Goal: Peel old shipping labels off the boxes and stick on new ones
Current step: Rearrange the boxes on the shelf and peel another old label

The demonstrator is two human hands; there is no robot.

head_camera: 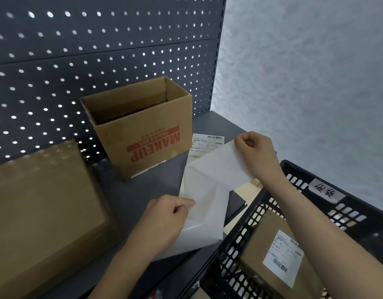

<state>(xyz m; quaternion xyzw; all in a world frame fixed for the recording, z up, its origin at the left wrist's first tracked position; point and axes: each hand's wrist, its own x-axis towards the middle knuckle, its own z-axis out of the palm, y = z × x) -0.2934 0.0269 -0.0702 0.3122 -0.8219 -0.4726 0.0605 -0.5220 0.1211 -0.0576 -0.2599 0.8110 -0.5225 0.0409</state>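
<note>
Head view: left hand (pixel 164 219) and right hand (pixel 257 152) pinch a thin white sheet (pixel 212 175) partly hiding a printed paper label (pixel 205 141); black plastic basket (pixel 240 230) holds a brown cardboard box (pixel 259 236).

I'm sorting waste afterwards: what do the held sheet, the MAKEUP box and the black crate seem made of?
The sheet: probably waxy label backing paper, pale, semi-translucent, softly creased. The MAKEUP box: brown cardboard, matte, with thick folded walls and red print. The black crate: likely moulded plastic, with a faint sheen and slotted walls.
</note>
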